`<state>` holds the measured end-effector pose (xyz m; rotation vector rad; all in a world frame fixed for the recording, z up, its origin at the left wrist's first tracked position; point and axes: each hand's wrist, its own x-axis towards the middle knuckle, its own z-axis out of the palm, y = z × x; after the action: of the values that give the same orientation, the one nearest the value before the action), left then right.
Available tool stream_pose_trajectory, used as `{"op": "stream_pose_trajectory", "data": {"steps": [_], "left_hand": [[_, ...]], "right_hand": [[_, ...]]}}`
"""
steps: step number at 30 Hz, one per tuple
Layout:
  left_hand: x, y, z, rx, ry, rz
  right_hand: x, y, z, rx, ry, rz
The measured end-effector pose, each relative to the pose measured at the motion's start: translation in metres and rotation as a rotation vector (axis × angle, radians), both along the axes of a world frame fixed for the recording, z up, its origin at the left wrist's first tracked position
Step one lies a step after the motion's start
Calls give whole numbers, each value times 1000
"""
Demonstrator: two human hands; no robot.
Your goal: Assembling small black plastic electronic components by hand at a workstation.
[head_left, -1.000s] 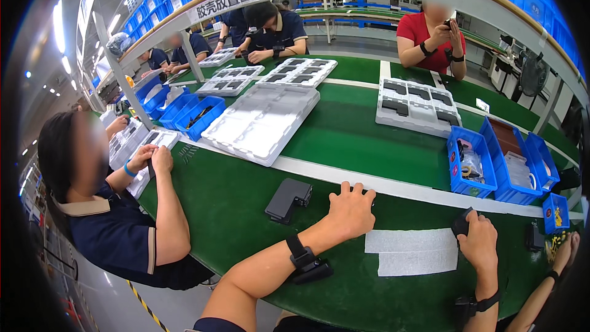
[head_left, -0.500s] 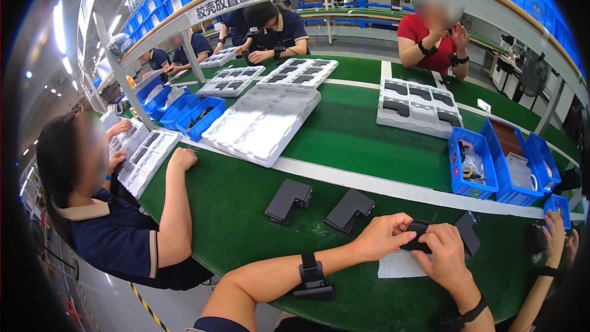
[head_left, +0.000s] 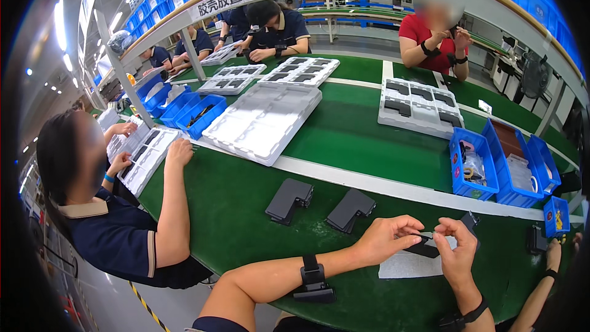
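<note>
My left hand point(head_left: 382, 241) is closed on a black plastic part point(head_left: 424, 247), gripped near its upper edge over a white sheet point(head_left: 398, 266). The fingertips of my right hand point(head_left: 456, 251) pinch at a small dark bit by that part's upper edge; the fingers hide what it is. To the left of my hands lie two small stacks of black L-shaped parts, a farther-left stack point(head_left: 287, 201) and a nearer stack point(head_left: 350, 210). Another black part point(head_left: 471, 221) shows partly behind my right hand.
Large white trays point(head_left: 264, 124) stand beyond the pale strip, and a white tray with black parts point(head_left: 418, 107) is farther right. Blue bins point(head_left: 472, 169) line the right side. Co-workers sit at left, across and right; a co-worker's hand point(head_left: 554, 255) is near a small blue bin point(head_left: 557, 216).
My right hand has opened away from the part's face, its fingertips now at the upper edge. The part tilts lower. The co-worker's hand at right moved down; the left co-worker's forearm lifted toward the tray.
</note>
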<state>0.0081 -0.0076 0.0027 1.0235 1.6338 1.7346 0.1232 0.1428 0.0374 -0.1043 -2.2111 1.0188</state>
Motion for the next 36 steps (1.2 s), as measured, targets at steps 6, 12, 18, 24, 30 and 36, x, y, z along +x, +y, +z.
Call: {"op": "stream_pose_trajectory", "data": {"steps": [6,12,18,24,30,36], "left_hand": [[0,-1,9,-100,88,-32],[0,-1,9,-117,88,-8],[0,-1,6,-69,-14,-7],[1,-1,2,-35,-81,-2],[3,0,4,-67,-106,-42],[3,-1,3,-70,-97,14]], "right_hand": [[4,0,0,-1,-54,19],[3,3,-4,-5,-60,-4],[5,5,-6,-36,-89,28],[1,1,-5,-16,-91,93],[4,2,-2,68,-128,121],[2,-1,-3,82,-92,122]]}}
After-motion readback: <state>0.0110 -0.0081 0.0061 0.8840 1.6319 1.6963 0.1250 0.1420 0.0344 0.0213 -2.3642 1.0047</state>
